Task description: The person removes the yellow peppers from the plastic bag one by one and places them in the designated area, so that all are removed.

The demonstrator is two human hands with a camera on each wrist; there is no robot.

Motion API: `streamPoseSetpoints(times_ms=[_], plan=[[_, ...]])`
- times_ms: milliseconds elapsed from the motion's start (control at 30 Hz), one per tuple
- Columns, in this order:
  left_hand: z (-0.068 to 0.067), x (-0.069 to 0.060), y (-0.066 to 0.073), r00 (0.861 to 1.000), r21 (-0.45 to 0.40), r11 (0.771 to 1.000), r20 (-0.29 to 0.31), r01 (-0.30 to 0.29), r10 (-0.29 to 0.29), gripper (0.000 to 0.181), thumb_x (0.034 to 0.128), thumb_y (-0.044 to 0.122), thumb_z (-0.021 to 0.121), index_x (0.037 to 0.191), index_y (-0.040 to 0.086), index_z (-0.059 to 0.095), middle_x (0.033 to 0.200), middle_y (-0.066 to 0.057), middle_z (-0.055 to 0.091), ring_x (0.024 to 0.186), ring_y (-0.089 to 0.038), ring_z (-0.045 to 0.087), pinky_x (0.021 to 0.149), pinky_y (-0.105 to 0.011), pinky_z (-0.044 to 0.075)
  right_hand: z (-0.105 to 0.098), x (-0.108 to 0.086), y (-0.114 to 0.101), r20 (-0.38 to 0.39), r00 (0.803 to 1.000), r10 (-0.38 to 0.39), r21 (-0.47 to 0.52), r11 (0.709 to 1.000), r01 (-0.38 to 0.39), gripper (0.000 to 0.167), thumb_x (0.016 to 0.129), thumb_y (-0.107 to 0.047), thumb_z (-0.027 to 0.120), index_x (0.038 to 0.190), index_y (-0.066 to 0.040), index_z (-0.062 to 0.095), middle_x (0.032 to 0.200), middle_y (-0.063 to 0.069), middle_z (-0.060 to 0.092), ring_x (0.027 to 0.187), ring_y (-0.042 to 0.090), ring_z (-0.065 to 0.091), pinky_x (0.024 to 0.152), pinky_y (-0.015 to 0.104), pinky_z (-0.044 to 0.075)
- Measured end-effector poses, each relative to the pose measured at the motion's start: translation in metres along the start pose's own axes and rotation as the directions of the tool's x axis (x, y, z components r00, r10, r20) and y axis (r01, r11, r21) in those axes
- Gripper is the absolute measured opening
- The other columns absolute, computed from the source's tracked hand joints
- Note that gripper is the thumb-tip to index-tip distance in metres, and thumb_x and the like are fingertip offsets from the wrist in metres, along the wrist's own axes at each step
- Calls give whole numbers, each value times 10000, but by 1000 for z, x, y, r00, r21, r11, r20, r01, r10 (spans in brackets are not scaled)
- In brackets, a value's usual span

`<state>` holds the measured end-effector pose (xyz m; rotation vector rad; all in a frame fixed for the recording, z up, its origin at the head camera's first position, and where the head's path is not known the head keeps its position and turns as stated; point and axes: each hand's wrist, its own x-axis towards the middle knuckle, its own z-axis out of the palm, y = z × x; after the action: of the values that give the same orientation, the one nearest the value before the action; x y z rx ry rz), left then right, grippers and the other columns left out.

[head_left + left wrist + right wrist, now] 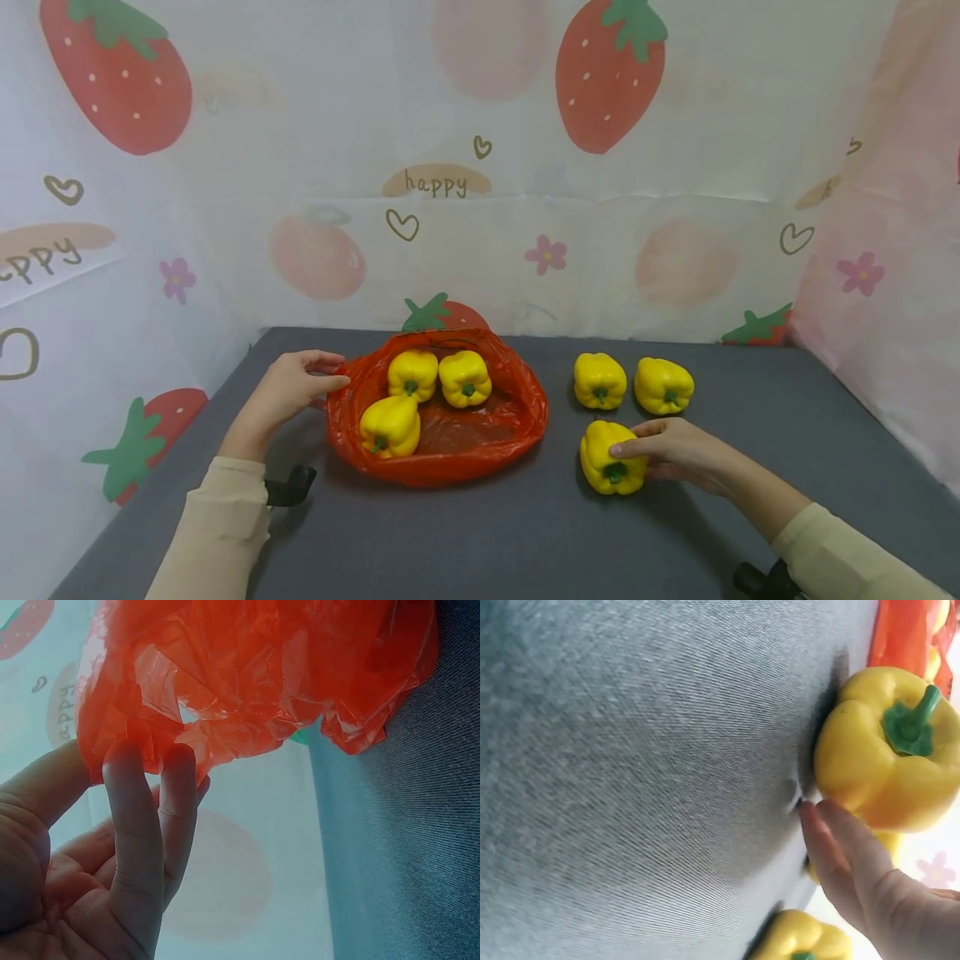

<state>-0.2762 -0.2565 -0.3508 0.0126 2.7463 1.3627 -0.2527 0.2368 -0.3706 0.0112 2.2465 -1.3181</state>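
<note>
A red plastic bag (442,475) lies wide-mouthed on the table, with three yellow bell peppers (390,427) inside it. My left hand (288,396) pinches the bag's left rim; in the left wrist view, fingertips and thumb meet the thin red plastic (225,667). To the right of the bag, my right hand (686,454) holds a yellow bell pepper (600,454) by its right side, the thumb lying over it. That pepper still sits on the table, its green stem (909,729) showing in the right wrist view. The thumb is mostly hidden there.
Two more yellow bell peppers, one on the left (600,381) and one on the right (663,386), stand behind the held one. The dark grey table (480,542) ends at a strawberry-print cloth (480,250) at the back and sides.
</note>
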Motion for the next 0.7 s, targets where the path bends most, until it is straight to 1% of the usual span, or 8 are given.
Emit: streamPoseSetpoints(times_ms=[67, 133, 233, 300, 400, 533, 700], plan=[[0, 0, 0, 1000, -3, 1000, 3, -3, 3, 560, 956, 293, 659, 1403, -12, 516, 1353, -266, 586, 1009, -241, 676, 856, -402, 607, -1, -2, -3, -2, 1000, -10, -8, 1000, 10, 828, 904, -363, 718, 1455, 136, 354, 1512, 326, 381, 1333, 425, 504, 1056, 516, 484], [0, 0, 0, 1000, -4, 1000, 3, -7, 7, 558, 956, 292, 658, 1401, -14, 517, 1351, -268, 588, 994, -230, 681, 850, -400, 608, -2, -5, -7, -8, 999, -43, -14, 999, 43, 850, 908, -369, 713, 1477, 126, 321, 1551, 322, 317, 1385, 433, 442, 1103, 534, 435], [0, 1, -1, 1000, -7, 1000, 5, -3, 3, 560, 956, 295, 658, 1403, -13, 517, 1354, -266, 587, 983, -218, 680, 861, -412, 605, -1, -9, -16, -59, 993, -102, -27, 995, 100, 874, 899, -404, 717, 1503, 80, 311, 1582, 281, 292, 1445, 433, 347, 1155, 554, 361], [0, 2, -1, 1000, -9, 1000, 5, 0, 1, 560, 957, 294, 658, 1403, -12, 516, 1354, -266, 587, 976, -210, 679, 860, -411, 605, 0, -11, -24, -87, 986, -143, -31, 990, 140, 876, 893, -427, 719, 1508, 54, 321, 1591, 253, 298, 1461, 420, 323, 1177, 557, 327], [1, 2, -1, 1000, -14, 1000, 7, 0, 0, 557, 956, 289, 659, 1402, -14, 517, 1355, -267, 586, 954, -198, 680, 865, -422, 603, 5, -12, -38, -119, 977, -178, -33, 984, 176, 864, 886, -445, 722, 1507, 22, 343, 1586, 221, 328, 1452, 392, 351, 1179, 547, 333], [1, 3, -2, 1000, -14, 1000, 11, -3, 3, 558, 955, 291, 661, 1399, -16, 519, 1361, -264, 581, 942, -189, 679, 865, -424, 603, 17, -9, -57, -126, 970, -207, 4, 978, 210, 809, 901, -390, 721, 1499, 18, 360, 1564, 211, 375, 1419, 354, 418, 1157, 492, 386], [2, 4, -1, 1000, -9, 1000, 8, 4, -3, 561, 954, 303, 662, 1402, -5, 521, 1355, -258, 588, 990, -217, 673, 865, -417, 603, 40, 4, -75, -80, 971, -227, 69, 970, 233, 705, 910, -334, 720, 1457, 12, 441, 1518, 199, 452, 1346, 320, 518, 1103, 447, 451]])
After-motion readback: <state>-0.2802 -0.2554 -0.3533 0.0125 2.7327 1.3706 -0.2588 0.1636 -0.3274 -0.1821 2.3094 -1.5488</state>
